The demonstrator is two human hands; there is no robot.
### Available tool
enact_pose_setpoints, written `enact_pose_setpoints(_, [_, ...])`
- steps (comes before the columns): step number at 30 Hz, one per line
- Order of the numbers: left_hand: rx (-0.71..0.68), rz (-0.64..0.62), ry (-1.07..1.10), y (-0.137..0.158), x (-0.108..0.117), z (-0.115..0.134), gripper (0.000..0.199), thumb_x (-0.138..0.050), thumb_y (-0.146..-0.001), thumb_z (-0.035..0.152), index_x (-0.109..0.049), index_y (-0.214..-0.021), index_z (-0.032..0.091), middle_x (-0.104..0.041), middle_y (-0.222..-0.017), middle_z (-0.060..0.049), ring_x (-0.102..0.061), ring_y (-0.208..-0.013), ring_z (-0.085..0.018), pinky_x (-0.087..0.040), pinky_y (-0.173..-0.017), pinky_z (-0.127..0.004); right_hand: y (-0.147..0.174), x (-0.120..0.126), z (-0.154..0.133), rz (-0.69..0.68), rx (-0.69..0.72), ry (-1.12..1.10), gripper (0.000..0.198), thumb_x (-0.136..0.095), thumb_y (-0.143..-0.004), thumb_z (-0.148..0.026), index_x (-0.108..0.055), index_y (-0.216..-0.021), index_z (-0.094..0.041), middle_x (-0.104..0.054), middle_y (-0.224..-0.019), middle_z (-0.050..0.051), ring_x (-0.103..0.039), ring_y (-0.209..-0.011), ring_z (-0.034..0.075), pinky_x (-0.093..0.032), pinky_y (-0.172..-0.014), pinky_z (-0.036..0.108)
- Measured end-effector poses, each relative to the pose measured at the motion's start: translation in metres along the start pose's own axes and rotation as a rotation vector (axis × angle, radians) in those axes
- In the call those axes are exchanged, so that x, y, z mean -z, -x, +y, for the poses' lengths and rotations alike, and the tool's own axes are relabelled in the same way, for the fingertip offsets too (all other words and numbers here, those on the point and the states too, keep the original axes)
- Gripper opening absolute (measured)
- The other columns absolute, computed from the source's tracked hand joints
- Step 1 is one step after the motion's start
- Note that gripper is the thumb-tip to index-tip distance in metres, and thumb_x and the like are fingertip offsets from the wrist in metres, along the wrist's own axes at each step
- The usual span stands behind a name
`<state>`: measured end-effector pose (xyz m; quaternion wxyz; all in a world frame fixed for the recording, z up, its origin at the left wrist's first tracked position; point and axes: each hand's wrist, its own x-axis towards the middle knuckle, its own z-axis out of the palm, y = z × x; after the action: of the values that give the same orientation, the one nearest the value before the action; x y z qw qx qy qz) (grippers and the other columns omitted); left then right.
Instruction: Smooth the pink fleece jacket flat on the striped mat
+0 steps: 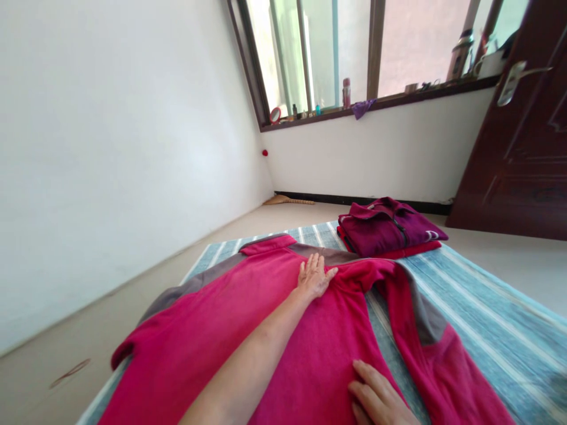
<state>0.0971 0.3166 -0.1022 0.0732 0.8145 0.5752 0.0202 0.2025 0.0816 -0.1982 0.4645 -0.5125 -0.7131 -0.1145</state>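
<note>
A pink jacket (212,336) with grey shoulder panels lies face down and spread out before me, its collar at the far end. My left hand (315,276) rests flat on its upper back near the right shoulder, fingers spread and pointing away from me. Lower down, my right hand (378,394) lies on the jacket's right side, fingers outstretched and partly cut off by the frame's bottom edge. Bent at the shoulder, the right sleeve (443,360) runs toward me over the striped cloth. The left sleeve's far part is out of sight.
Under the jacket is a blue striped cloth (496,319). Folded purple and red clothes (390,227) are stacked at its far edge. A broom (287,200) lies by the wall. A dark red door (514,159) stands at right; bottles and a flask (460,56) line the windowsill.
</note>
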Motion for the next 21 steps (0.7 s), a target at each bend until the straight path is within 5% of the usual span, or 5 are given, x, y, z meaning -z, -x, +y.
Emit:
enact_pose_setpoints(10, [0.02,-0.017,0.054,0.01,-0.004,0.009,0.078,-0.007,-0.09,0.063,-0.022,-0.147,0.012,-0.013,-0.156,-0.011,-0.01,-0.143,-0.024,-0.014,-0.114,-0.046,-0.003,0.009,0.003,-0.062,0.036,-0.058,0.032,-0.039,-0.096,-0.031,-0.069,-0.091,-0.02,-0.069,-0.105,0.012,-0.067,-0.096,0.02,-0.056,-0.081,0.025])
enact_pose_setpoints(16, [0.059,-0.009,0.057,0.061,0.004,0.013,0.076,-0.015,-0.091,0.06,-0.024,-0.146,0.009,-0.012,-0.156,-0.013,-0.008,-0.143,-0.025,-0.013,-0.115,-0.045,-0.01,0.021,0.008,-0.144,0.14,-0.043,0.022,-0.049,-0.091,-0.027,-0.069,-0.097,-0.02,-0.068,-0.108,0.011,-0.067,-0.097,0.019,-0.055,-0.081,0.023])
enact_pose_setpoints(21, [0.06,-0.05,0.055,0.108,0.002,0.012,0.078,-0.02,-0.089,0.06,-0.024,-0.146,0.007,-0.011,-0.156,-0.015,-0.005,-0.143,-0.025,-0.009,-0.115,-0.046,-0.021,0.031,-0.005,-0.107,0.065,-0.068,0.028,-0.043,-0.092,-0.027,-0.07,-0.091,-0.019,-0.07,-0.104,0.011,-0.068,-0.093,0.019,-0.056,-0.079,0.024])
